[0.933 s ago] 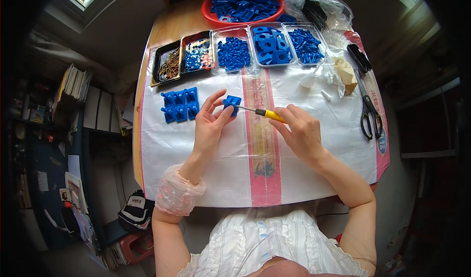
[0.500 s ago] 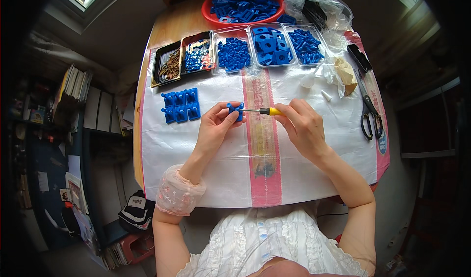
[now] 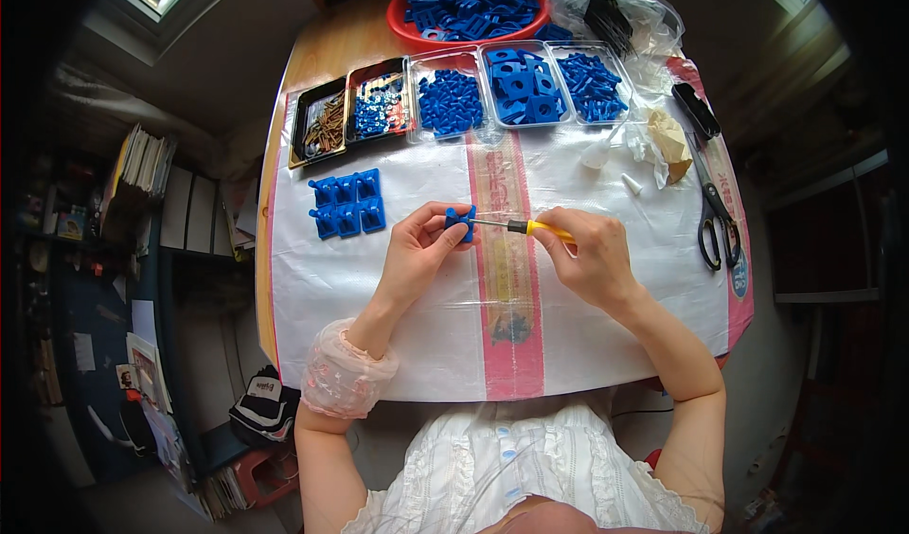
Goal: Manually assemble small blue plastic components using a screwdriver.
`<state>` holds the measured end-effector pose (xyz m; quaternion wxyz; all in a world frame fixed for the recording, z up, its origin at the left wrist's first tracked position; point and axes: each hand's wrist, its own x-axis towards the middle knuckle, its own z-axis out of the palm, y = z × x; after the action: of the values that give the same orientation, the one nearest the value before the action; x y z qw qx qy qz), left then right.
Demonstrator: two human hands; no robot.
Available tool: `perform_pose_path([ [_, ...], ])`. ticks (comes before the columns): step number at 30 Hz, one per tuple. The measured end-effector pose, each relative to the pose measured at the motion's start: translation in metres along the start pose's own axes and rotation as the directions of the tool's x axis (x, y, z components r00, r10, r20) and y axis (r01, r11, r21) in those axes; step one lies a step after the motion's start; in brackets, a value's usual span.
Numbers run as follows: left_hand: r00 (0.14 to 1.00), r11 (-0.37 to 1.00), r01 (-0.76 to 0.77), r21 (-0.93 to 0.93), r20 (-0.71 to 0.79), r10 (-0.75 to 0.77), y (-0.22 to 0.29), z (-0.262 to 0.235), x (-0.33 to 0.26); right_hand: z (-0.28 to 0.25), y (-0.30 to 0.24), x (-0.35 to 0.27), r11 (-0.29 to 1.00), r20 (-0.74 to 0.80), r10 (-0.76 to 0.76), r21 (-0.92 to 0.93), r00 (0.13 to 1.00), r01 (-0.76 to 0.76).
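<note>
Between the thumb and fingers of my left hand [image 3: 419, 243] is a small blue plastic part [image 3: 461, 222], held above the middle of the table. My right hand [image 3: 592, 254] grips a screwdriver [image 3: 551, 232] by its yellow and black handle. Its metal shaft points left, and the tip meets the blue part; whether a screw sits there is too small to tell. Left of my hands, several assembled blue pieces [image 3: 347, 204] stand in a block of two rows, each with a raised bit on a square base.
Along the back stand a black tray of brass-coloured screws [image 3: 327, 125], a tray of small shiny hardware [image 3: 382, 104] and clear boxes of blue parts [image 3: 449, 100]. Behind them is a red basin [image 3: 401, 30]. Scissors [image 3: 712, 222], a white nozzle cap [image 3: 632, 185] and crumpled paper [image 3: 668, 146] lie right.
The screwdriver's handle has swung slightly down and right, with my right hand following. My left hand has turned the blue part a little.
</note>
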<state>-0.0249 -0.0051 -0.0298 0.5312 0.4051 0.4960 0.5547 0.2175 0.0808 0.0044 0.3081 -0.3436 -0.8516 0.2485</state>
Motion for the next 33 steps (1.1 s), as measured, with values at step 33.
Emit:
perform_pose_path([
  [33, 0.993, 0.980, 0.117, -0.164, -0.008, -0.119, 0.005, -0.001, -0.002, -0.018, 0.016, 0.020, 0.920, -0.044, -0.382, -0.112, 0.923, 0.375],
])
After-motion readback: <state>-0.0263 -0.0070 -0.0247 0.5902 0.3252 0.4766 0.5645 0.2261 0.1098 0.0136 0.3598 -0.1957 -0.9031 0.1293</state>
